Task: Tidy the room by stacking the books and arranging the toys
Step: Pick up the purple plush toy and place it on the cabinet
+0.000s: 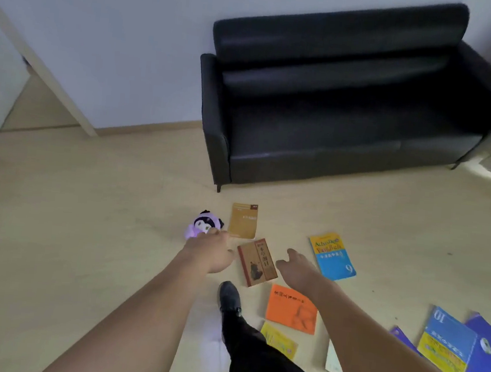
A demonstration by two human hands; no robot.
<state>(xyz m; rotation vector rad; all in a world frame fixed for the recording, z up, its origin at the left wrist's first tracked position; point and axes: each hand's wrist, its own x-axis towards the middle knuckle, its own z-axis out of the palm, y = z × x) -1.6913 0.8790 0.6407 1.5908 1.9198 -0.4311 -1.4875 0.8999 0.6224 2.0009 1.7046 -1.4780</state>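
Books lie scattered on the pale floor in front of you, none stacked yet. Nearest your hands is a brown book [257, 262] with a dark red spine, lying flat and slightly turned, between your two wrists. Just beyond it, farther from you, lies a tan book [243, 220]. To the right sits a yellow-and-blue English textbook [332, 255], and nearer you an orange book [292, 308] with a small yellow book [279, 340] just below it. At the near right, a blue-and-yellow book [445, 344] overlaps a purple book [486, 353].

Your left hand [215, 252] reaches out to the purple plush toy [203, 225], which sits left of the tan book; your fingertips meet the toy, but you cannot tell from here whether they grip it. Your right hand [295, 265] hovers loosely spread, fingers relaxed, between the brown book and the English textbook, holding nothing.

Your black shoe [229, 296] steps forward on the floor just left of the orange book. A black sofa [351, 106] stands against the far wall.
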